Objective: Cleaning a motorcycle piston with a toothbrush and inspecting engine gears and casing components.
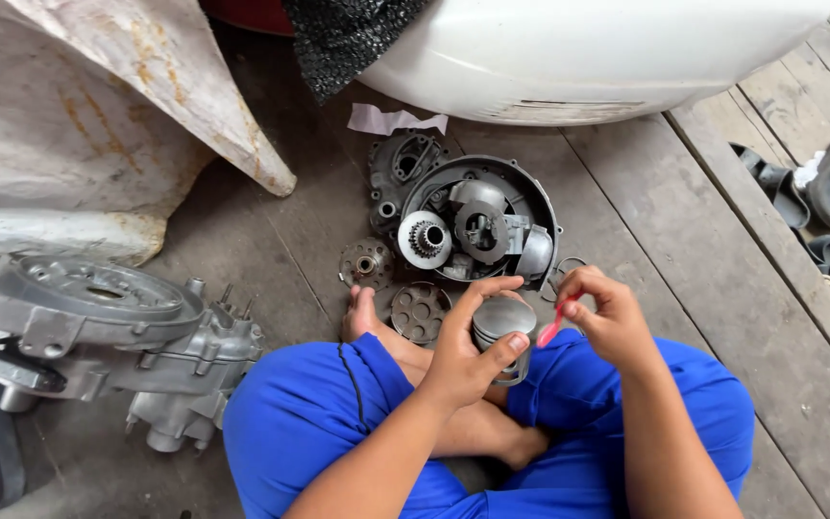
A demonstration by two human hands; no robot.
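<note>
My left hand (468,351) grips a grey metal piston (504,327), crown up, just above my crossed legs in blue trousers (309,413). My right hand (607,312) is right of the piston and pinches a small red tool (549,332), its tip close to the piston's side. In front of my feet lies a round dark engine cover (530,197) holding a toothed gear (425,238) and other metal parts.
A grey engine casing (98,327) lies on the wooden floor at the left. Two small round discs (369,262) (419,311) sit by my foot. A white scooter body (578,48) looms at the top. Dark sandals (828,192) and rope lie at the right edge.
</note>
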